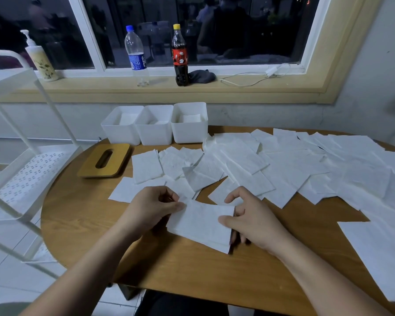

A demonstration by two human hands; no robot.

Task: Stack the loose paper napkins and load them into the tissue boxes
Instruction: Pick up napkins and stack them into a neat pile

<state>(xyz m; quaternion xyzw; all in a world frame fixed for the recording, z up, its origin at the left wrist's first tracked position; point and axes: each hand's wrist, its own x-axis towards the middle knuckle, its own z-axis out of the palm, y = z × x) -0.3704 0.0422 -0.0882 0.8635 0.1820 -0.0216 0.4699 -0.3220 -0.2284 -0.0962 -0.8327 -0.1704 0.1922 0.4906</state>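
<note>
A small stack of white napkins (201, 222) lies on the round wooden table (192, 270) in front of me. My left hand (151, 208) pinches the stack's left end, and my right hand (251, 220) grips its right end with the thumb on top. Several loose napkins (283, 165) are spread across the table's middle and right. Three white tissue boxes (155, 131) stand open in a row at the table's far edge, each with napkins inside. A wooden slotted lid (104, 160) lies flat to their front left.
A white metal shelf cart (21, 174) stands to the left of the table. On the windowsill behind are a pump bottle (41, 60), a clear water bottle (136, 55), a cola bottle (180, 58), a dark cloth (202, 76) and a white cable (255, 76).
</note>
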